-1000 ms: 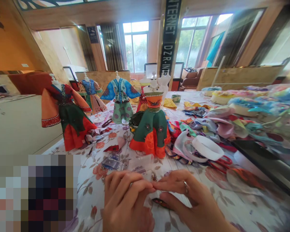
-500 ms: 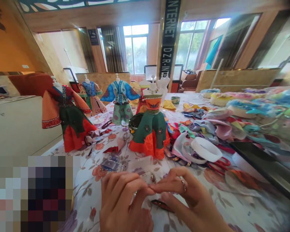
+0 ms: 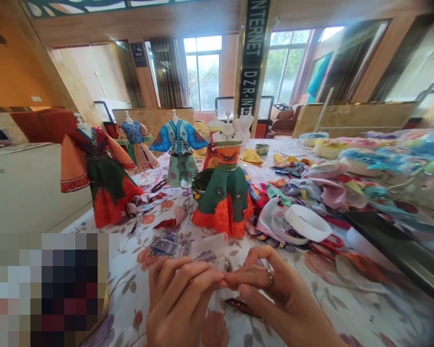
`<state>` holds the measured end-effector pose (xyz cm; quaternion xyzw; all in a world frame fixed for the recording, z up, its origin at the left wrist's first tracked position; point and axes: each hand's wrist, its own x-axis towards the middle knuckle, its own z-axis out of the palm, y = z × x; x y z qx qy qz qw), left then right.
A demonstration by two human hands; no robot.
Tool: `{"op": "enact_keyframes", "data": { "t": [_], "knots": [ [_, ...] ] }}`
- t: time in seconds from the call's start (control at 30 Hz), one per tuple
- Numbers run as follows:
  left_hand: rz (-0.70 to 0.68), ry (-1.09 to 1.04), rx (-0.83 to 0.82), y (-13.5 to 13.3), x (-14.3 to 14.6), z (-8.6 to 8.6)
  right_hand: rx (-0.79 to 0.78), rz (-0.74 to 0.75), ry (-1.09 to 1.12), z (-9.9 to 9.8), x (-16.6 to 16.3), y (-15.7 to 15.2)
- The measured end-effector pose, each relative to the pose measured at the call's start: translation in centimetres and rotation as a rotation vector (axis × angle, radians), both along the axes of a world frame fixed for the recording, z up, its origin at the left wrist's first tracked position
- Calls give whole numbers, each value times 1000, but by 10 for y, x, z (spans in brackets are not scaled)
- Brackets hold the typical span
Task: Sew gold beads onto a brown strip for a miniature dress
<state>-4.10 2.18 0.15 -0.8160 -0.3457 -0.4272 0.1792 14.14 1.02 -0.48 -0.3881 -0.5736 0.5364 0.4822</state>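
Your left hand [image 3: 181,303] is bare, its fingers [image 3: 188,275] slim with short nails. Your right hand [image 3: 285,301] wears one thin metal ring [image 3: 270,276]; the wrist behind it is bare down to the lower edge of view.

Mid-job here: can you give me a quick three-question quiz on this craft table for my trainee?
1. True or false: the left hand and right hand rest far apart on the floral tablecloth.
2. Which hand wears the ring? A) left B) right C) both
3. Fill in: the mannequin dress nearest beyond the hands has a green skirt with an ____ hem.
Key: 1 false, their fingertips meet; 2 B; 3 orange.
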Motion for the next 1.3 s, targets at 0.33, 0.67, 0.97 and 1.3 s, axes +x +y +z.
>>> {"op": "enact_keyframes", "data": {
  "t": [0.33,0.67,0.97,1.3],
  "knots": [
    [68,-199,-3,2,12,-4,-12,65,29,0,1,1],
    [56,-187,-235,4,15,-7,4,136,50,-3,4,5],
    [47,-225,-232,4,14,-5,430,-26,-314,-3,5,7],
    [-13,-163,-104,1,13,-6,576,-175,-505,-10,8,8]
  ]
}}
